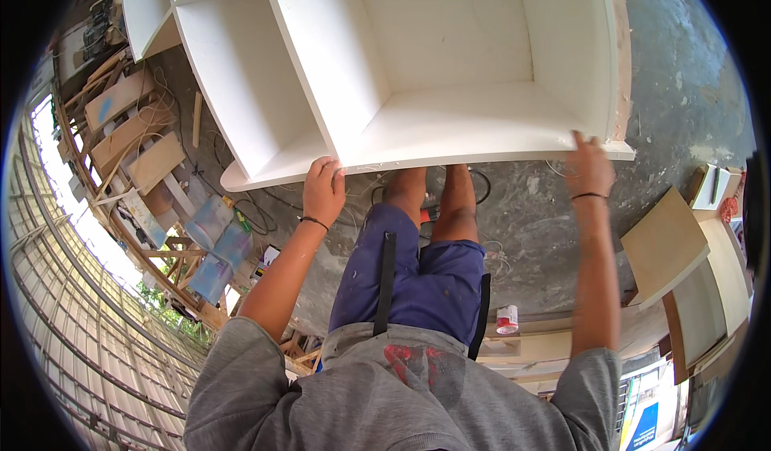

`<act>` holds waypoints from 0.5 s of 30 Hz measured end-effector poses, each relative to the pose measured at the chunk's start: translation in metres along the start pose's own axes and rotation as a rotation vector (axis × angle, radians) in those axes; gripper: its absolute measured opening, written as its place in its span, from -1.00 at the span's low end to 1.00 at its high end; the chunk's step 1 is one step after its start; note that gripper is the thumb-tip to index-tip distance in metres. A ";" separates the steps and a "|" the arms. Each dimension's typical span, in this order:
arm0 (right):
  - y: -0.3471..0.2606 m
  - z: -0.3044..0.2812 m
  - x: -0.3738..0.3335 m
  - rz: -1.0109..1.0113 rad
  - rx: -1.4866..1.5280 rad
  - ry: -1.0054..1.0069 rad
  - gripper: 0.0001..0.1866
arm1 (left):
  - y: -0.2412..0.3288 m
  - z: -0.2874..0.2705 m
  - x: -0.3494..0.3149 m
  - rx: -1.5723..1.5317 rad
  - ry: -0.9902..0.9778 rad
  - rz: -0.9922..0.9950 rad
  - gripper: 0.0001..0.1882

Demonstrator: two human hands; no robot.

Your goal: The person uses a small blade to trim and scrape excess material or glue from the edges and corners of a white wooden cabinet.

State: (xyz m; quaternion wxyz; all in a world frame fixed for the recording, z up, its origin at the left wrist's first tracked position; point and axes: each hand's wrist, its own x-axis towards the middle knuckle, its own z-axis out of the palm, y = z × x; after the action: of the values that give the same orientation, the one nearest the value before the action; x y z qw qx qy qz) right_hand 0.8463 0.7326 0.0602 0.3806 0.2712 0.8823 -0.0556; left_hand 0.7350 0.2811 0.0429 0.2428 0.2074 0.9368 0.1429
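A large white shelf unit (450, 122) with several compartments fills the top of the view, its open side up toward me. Its near board has a long, slightly curved front edge. My left hand (324, 194) grips that edge close to where an upright divider (309, 73) meets it, fingers bent over the board. Farther right, my right hand (590, 170) is at the same edge, near the unit's right corner. It is slightly blurred, with its fingers curled in; whatever they hold is hidden. A thin pale strip (554, 167) curls beside it. Small whitish shavings lie along the edge.
Wood offcuts (128, 130) and bluish plastic containers (218, 230) are piled on the left, with cables (257, 218) on the concrete floor. A red-and-white can (507, 319) stands behind my legs. Wooden panels (665, 242) lean at the right. A metal grille (72, 322) borders the left side.
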 end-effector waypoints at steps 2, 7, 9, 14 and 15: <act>-0.064 0.020 -0.017 -0.075 0.009 -0.037 -0.56 | 0.012 -0.005 0.002 -0.017 0.018 0.029 -0.81; -0.205 0.025 -0.052 -0.493 0.292 -0.291 -0.67 | 0.026 0.002 0.006 -0.047 0.022 0.178 -0.79; -0.175 0.004 -0.050 -0.412 0.372 -0.207 -0.67 | 0.044 0.004 0.012 -0.100 -0.034 0.195 -0.79; 0.012 -0.010 0.007 0.129 0.368 0.014 -0.56 | 0.117 0.029 0.042 -0.236 -0.060 0.296 -0.79; 0.052 -0.011 0.013 0.169 0.232 0.080 -0.58 | 0.134 0.036 0.048 -0.256 -0.060 0.296 -0.79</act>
State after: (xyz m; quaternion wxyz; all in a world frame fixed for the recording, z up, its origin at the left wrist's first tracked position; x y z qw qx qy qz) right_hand 0.8588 0.7853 0.0646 0.3143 0.3885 0.8586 -0.1143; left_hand 0.7584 0.4262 0.0433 0.2712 0.3146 0.8625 0.2890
